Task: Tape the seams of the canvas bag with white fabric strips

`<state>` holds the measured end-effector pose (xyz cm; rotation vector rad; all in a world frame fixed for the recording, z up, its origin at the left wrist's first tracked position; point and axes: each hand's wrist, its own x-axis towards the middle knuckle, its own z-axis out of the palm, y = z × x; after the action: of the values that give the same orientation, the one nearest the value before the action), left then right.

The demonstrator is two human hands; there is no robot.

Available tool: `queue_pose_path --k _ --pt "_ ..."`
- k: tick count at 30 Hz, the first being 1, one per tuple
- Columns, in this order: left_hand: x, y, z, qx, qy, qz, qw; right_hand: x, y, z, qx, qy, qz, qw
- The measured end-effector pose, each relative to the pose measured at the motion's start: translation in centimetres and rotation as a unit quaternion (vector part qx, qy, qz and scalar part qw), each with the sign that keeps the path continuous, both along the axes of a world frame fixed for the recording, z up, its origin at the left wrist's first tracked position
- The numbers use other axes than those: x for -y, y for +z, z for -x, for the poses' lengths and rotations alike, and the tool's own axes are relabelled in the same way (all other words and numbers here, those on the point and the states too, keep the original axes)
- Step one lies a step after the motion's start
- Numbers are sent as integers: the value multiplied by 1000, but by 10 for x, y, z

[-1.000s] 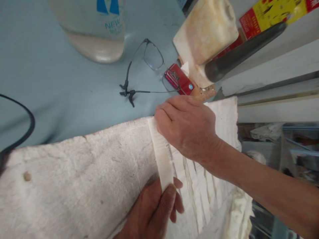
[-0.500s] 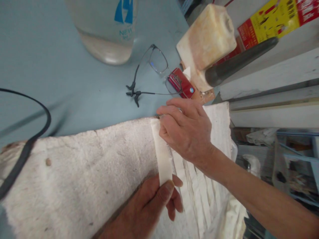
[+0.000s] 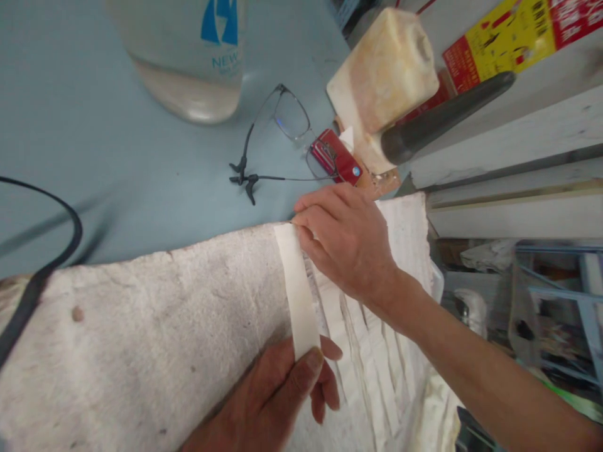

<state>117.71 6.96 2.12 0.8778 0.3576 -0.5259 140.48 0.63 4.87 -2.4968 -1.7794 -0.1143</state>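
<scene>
A narrow white strip (image 3: 298,289), which looks like paper or cloth, runs across a thick off-white felt-like sheet (image 3: 155,326). Its lower end is pinched between the thumb and fingers of my left hand (image 3: 292,383). My right hand (image 3: 346,242) is closed at the strip's upper end, by the sheet's far edge; what its fingertips grip is hidden behind the knuckles. To the right of the held strip, several similar pale strips (image 3: 372,358) lie side by side on the sheet, partly covered by my right wrist.
Beyond the sheet, a pair of glasses (image 3: 292,116) rests partly over a red case (image 3: 346,164) on the blue table (image 3: 155,182). A clear container (image 3: 198,94), a yellowed plastic block-like bottle (image 3: 386,75) and a dark tapered handle (image 3: 447,116) stand or lie behind. A black cable (image 3: 42,276) curves at left.
The whole view has shifted slightly, with things appearing a little further left. Both hands keep nearly the same position at the strip's two ends; my right fingers are pressed closer together.
</scene>
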Motion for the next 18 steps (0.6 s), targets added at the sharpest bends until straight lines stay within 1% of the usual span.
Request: queue_pose_path --k 3,5,7,9,10,11,12,13,14,16,18 --pt "2 -1 3 -6 5 -16 1000 -3 11 -9 -34 -14 40 999" --pt "3 -3 5 -12 21 -33 999 -2 28 -9 -52 -40 24 998" --pt "2 -4 3 -15 41 -33 998 4 50 0 -80 -86 -24 993" --pt "-1 -2 -1 -20 52 -7 998 16 70 22 -115 -169 -85 975" --pt "-3 0 -4 -25 54 10 998 24 75 39 -129 -249 -129 951" --pt "-5 2 -8 -35 55 29 997 33 76 58 -149 -317 -174 921" --pt "-8 4 -11 -50 55 48 996 42 73 78 -171 -358 -204 895" --pt "-10 6 -14 -66 56 67 994 49 65 100 -197 -380 -216 878" --pt "-11 8 -16 -81 60 83 991 56 54 121 -233 -382 -211 869" --pt "-15 10 -17 -106 75 104 986 64 28 159 -275 -372 -227 857" --pt "-21 9 -14 -121 80 108 983 64 6 188 -252 -384 -239 856"
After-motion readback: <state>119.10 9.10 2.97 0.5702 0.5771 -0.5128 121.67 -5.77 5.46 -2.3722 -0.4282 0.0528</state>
